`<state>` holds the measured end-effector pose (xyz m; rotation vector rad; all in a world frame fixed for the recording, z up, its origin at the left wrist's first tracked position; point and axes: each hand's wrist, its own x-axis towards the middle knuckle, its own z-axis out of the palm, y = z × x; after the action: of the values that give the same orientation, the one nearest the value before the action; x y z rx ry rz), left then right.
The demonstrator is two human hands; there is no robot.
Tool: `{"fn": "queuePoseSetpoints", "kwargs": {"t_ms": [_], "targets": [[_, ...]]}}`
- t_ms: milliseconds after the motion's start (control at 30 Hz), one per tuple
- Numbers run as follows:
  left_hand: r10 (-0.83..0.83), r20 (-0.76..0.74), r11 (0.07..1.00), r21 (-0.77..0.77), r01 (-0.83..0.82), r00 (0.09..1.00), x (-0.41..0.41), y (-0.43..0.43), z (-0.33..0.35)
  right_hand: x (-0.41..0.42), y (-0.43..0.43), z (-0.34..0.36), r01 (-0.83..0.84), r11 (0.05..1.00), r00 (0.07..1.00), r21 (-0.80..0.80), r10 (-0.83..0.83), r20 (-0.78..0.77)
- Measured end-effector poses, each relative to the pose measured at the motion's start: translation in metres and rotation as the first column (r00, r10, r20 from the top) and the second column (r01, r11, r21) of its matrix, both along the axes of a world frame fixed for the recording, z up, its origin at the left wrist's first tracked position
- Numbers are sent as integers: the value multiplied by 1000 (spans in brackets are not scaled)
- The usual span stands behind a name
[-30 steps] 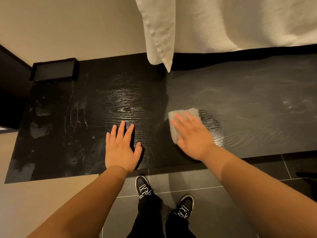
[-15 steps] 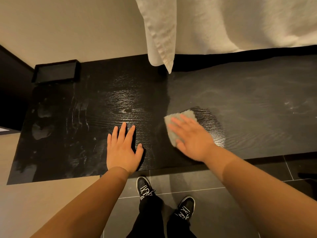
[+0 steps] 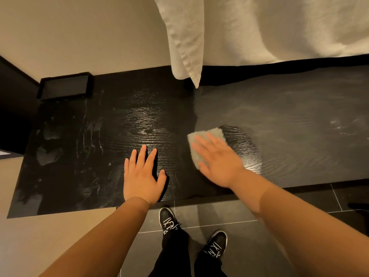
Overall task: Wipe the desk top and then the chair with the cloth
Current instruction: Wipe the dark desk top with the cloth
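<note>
- desk top (image 3: 299,116): black, wavy wood grain, pale grey smears
- cloth (image 3: 211,134): pale grey-green, plain
- tray (image 3: 65,95): black
- hanging fabric (image 3: 259,27): white, crinkled texture
- wall (image 3: 79,37): beige
- floor (image 3: 249,246): dark grey tiles, light grout lines
- shoes (image 3: 167,218): black, white laces

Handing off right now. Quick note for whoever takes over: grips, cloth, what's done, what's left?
Left grip: flat on the desk top, fingers straight, holding nothing.
Right grip: fingers straight, pressing the cloth flat on the desk, near the front edge.
Done: the glossy patch around the cloth looks wiped.
Left: the hazy stretch to the right, and the streaks and smudges to the left, up to the black tray in the back corner. Then the chair, which is not in view.
</note>
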<state>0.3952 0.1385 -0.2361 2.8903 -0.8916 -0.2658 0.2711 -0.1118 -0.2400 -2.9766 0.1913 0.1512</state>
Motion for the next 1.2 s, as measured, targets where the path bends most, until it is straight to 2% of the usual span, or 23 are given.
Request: {"fn": "queuePoseSetpoints", "kwargs": {"t_ms": [100,167,200,233,300,367,433,500,600,700,733,800,867,967,1000,1067,1133,1200], "targets": [[1,3,1000,-1,-1,1000,0,0,0,-8,-32,3,339,941,940,-9,-339,-31],[0,4,1000,5,0,1000,0,0,0,-5,-27,5,457,889,887,-25,-458,-60],[-1,6,1000,6,1,1000,0,-1,0,-2,-18,6,463,886,884,-24,-463,-65],[-2,8,1000,6,2,1000,1,-1,0,0,-7,6,415,910,907,-11,-415,-68],[-1,6,1000,-3,1,1000,0,-1,0,-3,11,5,170,985,983,14,-169,-68],[-1,4,1000,0,1,1000,0,-1,0,-11,13,4,-50,998,996,45,53,-70],[1,1,1000,10,-1,1000,1,-1,-1,-13,-4,2,-86,996,995,36,88,-49],[-3,-5,1000,17,3,1000,0,-1,1,-15,-25,1,71,998,997,1,-70,-39],[2,-16,1000,30,-1,1000,0,-3,1,-19,-40,10,383,923,919,-32,-384,-89],[58,-53,998,-8,-59,997,-1,-14,4,-8,-18,17,469,883,877,6,-464,-123],[70,-56,997,-33,-72,996,0,-21,6,-3,-8,17,420,907,903,39,-413,-119],[42,-40,996,-72,-45,998,6,-40,10,6,9,15,204,976,974,77,-194,-115],[1,-19,997,-83,-3,1000,17,-60,10,11,11,11,14,995,991,94,-1,-131],[-4,-38,998,-70,1,999,34,-82,4,12,-17,5,-60,997,994,45,64,-89],[-2,-41,998,-55,0,999,38,-86,1,12,-31,2,-13,1000,997,5,13,-71],[-4,-24,1000,-23,3,1000,41,-87,-5,7,-63,-4,209,977,975,-38,-211,-64],[0,9,1000,-22,0,1000,39,-86,-8,3,-80,-4,429,901,898,-58,-433,-77],[3,24,1000,-23,-2,1000,39,-87,-9,9,-73,-2,541,840,835,-45,-543,-87]]}}
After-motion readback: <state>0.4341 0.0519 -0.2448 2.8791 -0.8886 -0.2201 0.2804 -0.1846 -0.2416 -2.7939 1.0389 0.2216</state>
